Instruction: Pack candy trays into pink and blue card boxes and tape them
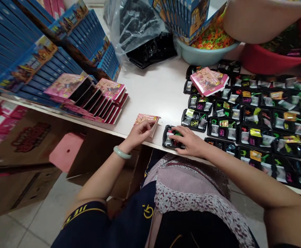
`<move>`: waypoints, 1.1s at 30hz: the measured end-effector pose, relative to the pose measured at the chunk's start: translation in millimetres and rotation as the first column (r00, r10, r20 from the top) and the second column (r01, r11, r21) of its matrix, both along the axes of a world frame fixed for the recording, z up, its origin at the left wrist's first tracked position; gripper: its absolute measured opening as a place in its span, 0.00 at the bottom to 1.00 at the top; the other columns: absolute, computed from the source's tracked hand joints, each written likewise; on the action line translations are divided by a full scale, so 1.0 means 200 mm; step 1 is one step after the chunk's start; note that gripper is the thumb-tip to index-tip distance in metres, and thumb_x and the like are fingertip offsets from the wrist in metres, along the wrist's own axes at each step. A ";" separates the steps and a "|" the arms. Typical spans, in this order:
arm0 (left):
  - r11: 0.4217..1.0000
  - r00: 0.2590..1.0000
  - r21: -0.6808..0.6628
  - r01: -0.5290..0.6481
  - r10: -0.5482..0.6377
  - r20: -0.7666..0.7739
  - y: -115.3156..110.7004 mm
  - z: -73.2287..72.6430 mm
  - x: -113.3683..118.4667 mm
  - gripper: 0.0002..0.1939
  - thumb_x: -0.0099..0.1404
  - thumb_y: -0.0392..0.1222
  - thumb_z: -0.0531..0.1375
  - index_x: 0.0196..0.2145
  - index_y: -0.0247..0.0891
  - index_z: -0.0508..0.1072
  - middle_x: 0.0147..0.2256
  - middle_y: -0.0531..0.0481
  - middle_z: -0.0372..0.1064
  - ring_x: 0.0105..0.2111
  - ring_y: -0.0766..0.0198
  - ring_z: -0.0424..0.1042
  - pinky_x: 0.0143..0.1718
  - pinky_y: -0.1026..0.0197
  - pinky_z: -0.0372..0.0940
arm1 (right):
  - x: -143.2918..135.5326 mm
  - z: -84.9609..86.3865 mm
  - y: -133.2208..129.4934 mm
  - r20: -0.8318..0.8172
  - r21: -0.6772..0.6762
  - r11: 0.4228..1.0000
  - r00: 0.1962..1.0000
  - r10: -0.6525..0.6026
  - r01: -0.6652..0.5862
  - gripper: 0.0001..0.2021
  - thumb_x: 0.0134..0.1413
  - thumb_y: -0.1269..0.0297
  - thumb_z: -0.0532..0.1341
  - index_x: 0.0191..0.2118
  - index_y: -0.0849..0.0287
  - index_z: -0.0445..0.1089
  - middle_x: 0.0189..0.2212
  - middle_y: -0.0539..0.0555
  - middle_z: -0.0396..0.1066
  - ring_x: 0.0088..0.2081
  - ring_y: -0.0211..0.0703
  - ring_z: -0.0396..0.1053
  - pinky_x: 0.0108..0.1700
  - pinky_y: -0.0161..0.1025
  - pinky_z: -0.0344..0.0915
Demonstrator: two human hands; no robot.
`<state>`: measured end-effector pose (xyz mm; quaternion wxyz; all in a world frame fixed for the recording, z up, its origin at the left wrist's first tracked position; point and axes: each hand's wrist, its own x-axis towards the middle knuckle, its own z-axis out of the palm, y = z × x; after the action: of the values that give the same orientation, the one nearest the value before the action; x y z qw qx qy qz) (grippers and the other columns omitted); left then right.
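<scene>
Since the black tray (168,136) lies loaded, keeping it level and the pink box (146,118) unsqueezed suits this handling — the left hand (140,132) curls at the box's right end, pinch unclear; the right hand (189,141) spreads parted fingers over the tray, grip uncertain.

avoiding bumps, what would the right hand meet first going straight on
Past the black tray it touches, the right hand would likely meet the pink illustrated package at the left hand; depth is unclear.

Head view, forward (and down); close
</scene>
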<state>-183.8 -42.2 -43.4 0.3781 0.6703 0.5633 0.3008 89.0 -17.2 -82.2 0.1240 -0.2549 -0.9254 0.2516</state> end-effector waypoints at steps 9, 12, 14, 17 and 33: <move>0.985 0.978 -0.149 0.087 -0.056 0.201 0.00 -0.03 0.03 0.09 0.60 0.44 0.59 0.26 0.37 0.64 0.54 0.38 0.69 0.54 0.54 0.70 0.55 0.49 0.63 | -0.14 0.02 0.04 -0.092 0.008 0.999 0.994 -0.052 0.053 0.25 0.50 0.64 0.63 0.57 0.53 0.67 0.61 0.62 0.57 0.62 0.60 0.54 0.61 0.63 0.56; 0.986 0.976 -0.143 0.084 -0.053 0.212 0.03 -0.07 0.07 0.09 0.59 0.44 0.58 0.26 0.37 0.65 0.54 0.37 0.69 0.52 0.54 0.71 0.54 0.49 0.64 | -0.20 -0.05 0.03 -0.098 0.025 0.992 0.988 -0.117 0.120 0.25 0.49 0.65 0.63 0.56 0.55 0.67 0.59 0.63 0.58 0.61 0.62 0.53 0.61 0.65 0.55; 0.988 0.978 -0.132 0.079 -0.050 0.204 0.05 -0.10 0.09 0.09 0.59 0.44 0.58 0.26 0.37 0.65 0.54 0.36 0.70 0.52 0.54 0.71 0.53 0.49 0.65 | -0.24 -0.10 0.03 -0.128 0.017 0.987 0.980 -0.154 0.158 0.25 0.48 0.65 0.64 0.55 0.59 0.67 0.58 0.66 0.58 0.61 0.63 0.53 0.61 0.64 0.55; 0.990 0.981 -0.131 0.057 -0.031 0.192 0.07 -0.14 0.10 0.07 0.57 0.41 0.58 0.25 0.37 0.64 0.53 0.38 0.71 0.52 0.54 0.71 0.53 0.48 0.65 | -0.29 -0.15 0.03 -0.166 -0.024 0.979 0.965 -0.203 0.201 0.23 0.47 0.64 0.64 0.51 0.63 0.67 0.57 0.69 0.57 0.59 0.64 0.54 0.60 0.64 0.55; 0.984 0.983 -0.003 0.179 -0.179 0.039 0.03 -0.17 0.22 0.05 0.60 0.36 0.53 0.27 0.37 0.63 0.47 0.43 0.73 0.47 0.60 0.72 0.46 0.57 0.66 | -0.09 -0.12 -0.07 0.032 -0.033 0.953 0.954 -0.299 0.300 0.12 0.63 0.65 0.52 0.44 0.56 0.72 0.38 0.57 0.69 0.35 0.46 0.67 0.36 0.42 0.65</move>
<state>-140.4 -36.8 -76.5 0.4168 0.7109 0.4943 0.2767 71.6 -31.8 -107.0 0.1436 -0.3977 -0.8728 0.2438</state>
